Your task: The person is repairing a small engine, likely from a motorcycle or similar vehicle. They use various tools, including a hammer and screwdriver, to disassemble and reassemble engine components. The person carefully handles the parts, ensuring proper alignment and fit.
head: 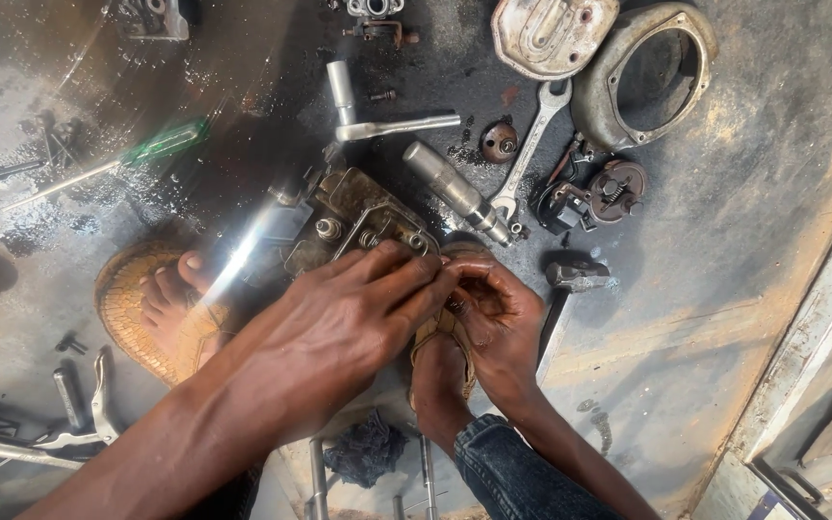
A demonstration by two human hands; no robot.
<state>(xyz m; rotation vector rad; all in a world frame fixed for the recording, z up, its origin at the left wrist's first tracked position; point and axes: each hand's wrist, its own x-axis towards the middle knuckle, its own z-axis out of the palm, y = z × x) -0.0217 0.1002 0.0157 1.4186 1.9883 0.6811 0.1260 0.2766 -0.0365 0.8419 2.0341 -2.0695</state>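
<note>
Two hands meet over a greasy engine part that lies on the oily floor, held between the person's sandalled feet. The left hand reaches in from the lower left, its fingers stretched flat and touching the part's near edge, where bolts stand up. The right hand curls just beside it, its fingertips pinching something small at that same edge; what it pinches is hidden. The part lies directly ahead of both hands, its long axis running up and to the left, away from the fingertips, so the left hand lies more nearly along it. Beyond the hands rest a steel socket tool, an open-ended spanner and an L-shaped wrench. Farther off lies a round housing.
</note>
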